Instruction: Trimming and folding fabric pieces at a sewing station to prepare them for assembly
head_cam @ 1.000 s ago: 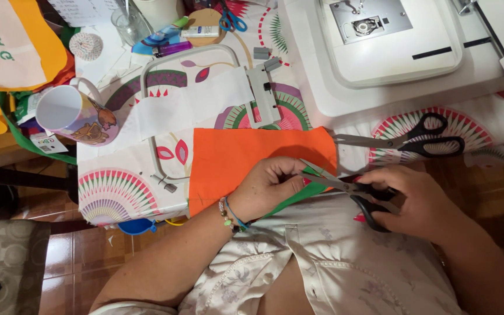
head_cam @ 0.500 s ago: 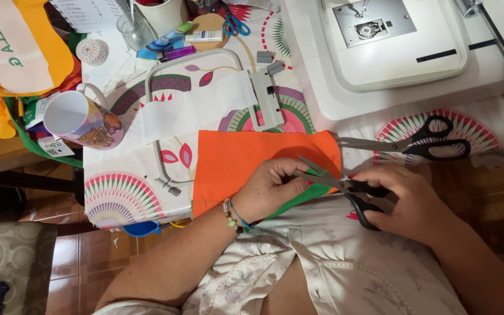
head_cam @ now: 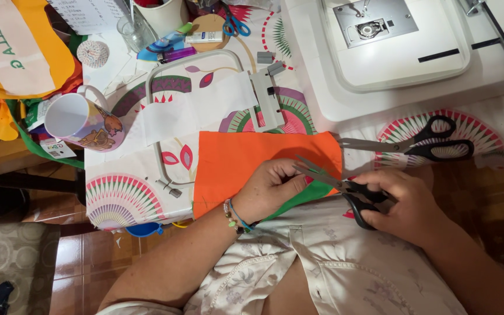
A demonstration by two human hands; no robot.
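An orange fabric piece (head_cam: 246,160) lies at the table's near edge, with a strip of green fabric (head_cam: 307,195) showing under it. My left hand (head_cam: 269,186) presses and pinches the fabric's lower right part. My right hand (head_cam: 401,201) grips black-handled scissors (head_cam: 336,181), whose blades are parted and point left toward my left fingers at the fabric's edge.
A second, larger pair of black-handled scissors (head_cam: 421,144) lies to the right. A white sewing machine bed (head_cam: 398,46) fills the upper right. An embroidery hoop frame (head_cam: 205,105) holds white backing. A printed mug (head_cam: 83,122), glass, small blue scissors (head_cam: 234,24) and yellow fabrics (head_cam: 18,52) sit at left.
The view has shifted slightly. Both hands stay at the fabric's right edge, the scissors' blades now a little further into it toward the left fingers.
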